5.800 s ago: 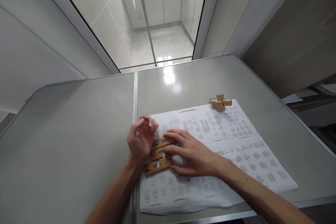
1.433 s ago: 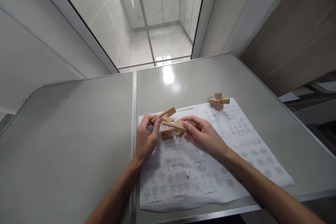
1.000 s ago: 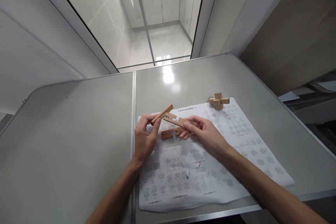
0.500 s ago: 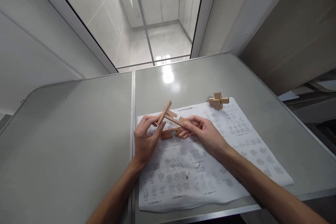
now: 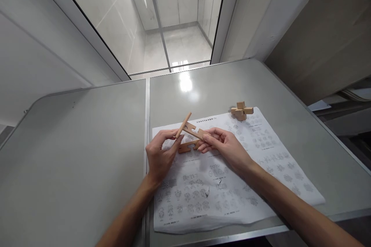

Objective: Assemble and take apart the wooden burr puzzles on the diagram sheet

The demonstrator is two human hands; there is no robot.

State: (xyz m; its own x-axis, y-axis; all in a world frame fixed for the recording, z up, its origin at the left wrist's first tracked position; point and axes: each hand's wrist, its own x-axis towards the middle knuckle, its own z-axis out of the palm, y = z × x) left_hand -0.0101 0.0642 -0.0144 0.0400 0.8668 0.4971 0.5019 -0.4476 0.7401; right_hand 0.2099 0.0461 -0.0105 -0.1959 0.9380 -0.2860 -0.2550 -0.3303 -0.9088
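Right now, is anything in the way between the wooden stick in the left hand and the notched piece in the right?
Nothing I can see. The stick in the left hand crosses in front of the notched piece's left end; whether they touch, I can't tell. Another wooden piece shows below, not between.

Left hand [image 5: 160, 155] holds a wooden bar [image 5: 183, 125], right hand [image 5: 227, 144] a notched piece [image 5: 190, 129], over paper [image 5: 199, 175].
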